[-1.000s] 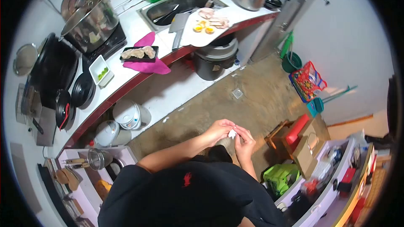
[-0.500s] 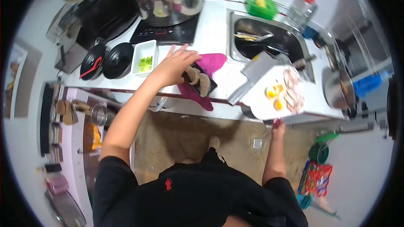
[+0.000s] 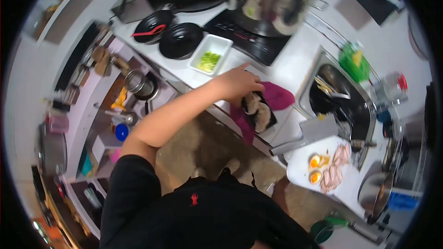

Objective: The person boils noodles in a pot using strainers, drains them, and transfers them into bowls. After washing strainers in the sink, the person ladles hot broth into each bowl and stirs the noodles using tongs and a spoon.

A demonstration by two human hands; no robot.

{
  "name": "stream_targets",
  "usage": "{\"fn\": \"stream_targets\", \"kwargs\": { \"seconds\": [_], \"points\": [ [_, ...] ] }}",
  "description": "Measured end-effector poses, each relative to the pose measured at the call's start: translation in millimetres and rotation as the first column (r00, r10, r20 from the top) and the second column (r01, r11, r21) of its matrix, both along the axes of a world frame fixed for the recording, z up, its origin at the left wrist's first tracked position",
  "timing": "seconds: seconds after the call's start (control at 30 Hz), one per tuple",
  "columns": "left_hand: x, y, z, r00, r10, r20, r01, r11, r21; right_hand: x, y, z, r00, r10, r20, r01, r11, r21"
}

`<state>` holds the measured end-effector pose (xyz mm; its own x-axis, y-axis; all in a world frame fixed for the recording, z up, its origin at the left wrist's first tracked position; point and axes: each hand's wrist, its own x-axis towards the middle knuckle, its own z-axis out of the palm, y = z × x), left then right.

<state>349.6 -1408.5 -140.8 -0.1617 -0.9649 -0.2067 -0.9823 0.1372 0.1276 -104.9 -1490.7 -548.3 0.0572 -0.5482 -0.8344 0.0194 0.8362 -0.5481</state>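
My left hand (image 3: 241,84) reaches over the counter, its fingers curled on the back left end of a small black tray (image 3: 272,116). Pale grey-brown pieces of food (image 3: 261,114), perhaps meat, lie in the tray. Under it is a magenta cloth (image 3: 278,97), spread out on both sides. My right forearm (image 3: 280,197) runs down beside the counter; the hand is hidden by the white cutting board (image 3: 297,168). Halved eggs (image 3: 315,161) and sliced meat (image 3: 332,177) are on that board. Behind it lies a cleaver (image 3: 318,130).
A white dish of chopped greens (image 3: 208,60) stands left of the tray, beside black bowls (image 3: 181,40) and a red spoon (image 3: 148,31). Behind is a large steel pot (image 3: 267,11) on an induction cooker (image 3: 230,34). The sink (image 3: 302,94) holds utensils.
My view has turned, so the counter appears rotated and shifted right. My left hand stays at the tray, its fingers more curled. My right hand has passed out of sight by the board.
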Motion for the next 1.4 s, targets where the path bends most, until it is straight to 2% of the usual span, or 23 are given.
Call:
{"fn": "stream_targets", "kwargs": {
  "seconds": [0.1,0.17,0.23,0.3,0.33,0.37,0.43,0.5,0.53,0.57,0.63,0.7,0.77,0.83,0.87,0.97,1.0,1.07,1.17,1.3,1.4],
  "points": [
    [-10.5,49.9,23.6,0.981,0.176,-0.087,-0.186,0.975,-0.126,4.8,39.8,-20.2,0.905,0.419,-0.076,-0.408,0.905,0.122],
    [-18.6,94.0,32.7,0.941,0.307,-0.14,-0.328,0.929,-0.172,14.4,53.1,-22.4,0.738,0.669,-0.091,-0.652,0.741,0.163],
    [-27.2,147.6,36.8,0.87,0.458,-0.181,-0.486,0.858,-0.168,29.1,56.7,-22.0,0.539,0.836,-0.106,-0.82,0.549,0.163],
    [-37.5,210.9,36.5,0.753,0.613,-0.239,-0.652,0.745,-0.14,46.0,57.4,-21.3,0.343,0.931,-0.122,-0.919,0.36,0.162],
    [-42.3,247.0,26.2,0.711,0.647,-0.274,-0.703,0.664,-0.256,59.3,57.1,-21.8,0.258,0.957,-0.131,-0.949,0.277,0.154],
    [-47.1,279.5,28.3,0.6,0.75,-0.28,-0.8,0.57,-0.188,70.1,56.1,-22.4,0.179,0.974,-0.14,-0.968,0.2,0.151],
    [-60.7,339.1,31.9,0.353,0.892,-0.283,-0.934,0.355,-0.045,96.0,54.0,-20.2,0.055,0.984,-0.171,-0.985,0.081,0.151],
    [-67.1,403.7,25.2,0.29,0.926,-0.24,-0.946,0.239,-0.221,125.7,54.6,-15.5,-0.028,0.979,-0.201,-0.989,0.002,0.15],
    [-69.6,429.7,30.9,0.143,0.973,-0.183,-0.984,0.12,-0.131,138.5,56.3,-12.1,-0.056,0.975,-0.215,-0.988,-0.022,0.153],
    [-71.5,450.5,46.6,0.002,0.993,-0.115,-0.999,-0.004,-0.049,149.7,59.0,-10.7,-0.063,0.973,-0.222,-0.988,-0.029,0.153],
    [-56.8,519.9,29.2,-0.059,0.995,-0.081,-0.98,-0.073,-0.185,169.5,63.5,-6.6,0.026,0.977,-0.209,-0.995,0.046,0.091],
    [-33.2,579.0,25.0,-0.177,0.982,-0.068,-0.947,-0.189,-0.259,190.2,71.0,-3.4,0.142,0.98,-0.143,-0.99,0.141,-0.018],
    [-6.3,621.8,34.6,-0.29,0.956,-0.034,-0.902,-0.286,-0.322,215.4,95.9,13.5,0.121,0.958,-0.26,-0.993,0.112,-0.048],
    [37.2,676.2,25.1,-0.403,0.913,-0.063,-0.881,-0.406,-0.245,230.2,117.3,17.2,0.091,0.944,-0.316,-0.993,0.062,-0.101],
    [54.6,692.6,26.5,-0.406,0.914,-0.015,-0.875,-0.394,-0.28,233.3,130.3,26.6,0.056,0.941,-0.334,-0.992,0.015,-0.123],
    [119.4,749.9,11.2,-0.502,0.865,-0.008,-0.831,-0.485,-0.274,234.7,181.7,41.0,0.25,0.93,-0.271,-0.966,0.222,-0.132],
    [141.1,766.7,4.2,-0.512,0.859,0.004,-0.829,-0.493,-0.263,221.9,190.6,20.7,0.253,0.916,-0.312,-0.961,0.2,-0.192],
    [183.6,791.8,-2.3,-0.541,0.841,0.008,-0.825,-0.529,-0.199,201.4,228.6,35.6,0.281,0.918,-0.279,-0.959,0.262,-0.105],
    [237.0,823.8,-22.0,-0.502,0.865,0.01,-0.849,-0.49,-0.2,178.3,288.8,38.9,0.259,0.875,-0.409,-0.956,0.292,0.019],
    [283.6,845.8,-40.6,-0.526,0.85,0.017,-0.847,-0.522,-0.098,161.0,333.2,21.4,0.293,0.889,-0.351,-0.938,0.339,0.076],
    [305.2,858.1,-49.3,-0.451,0.891,-0.047,-0.886,-0.453,-0.094,155.7,351.4,13.0,0.348,0.894,-0.281,-0.922,0.381,0.071]
  ]
}}
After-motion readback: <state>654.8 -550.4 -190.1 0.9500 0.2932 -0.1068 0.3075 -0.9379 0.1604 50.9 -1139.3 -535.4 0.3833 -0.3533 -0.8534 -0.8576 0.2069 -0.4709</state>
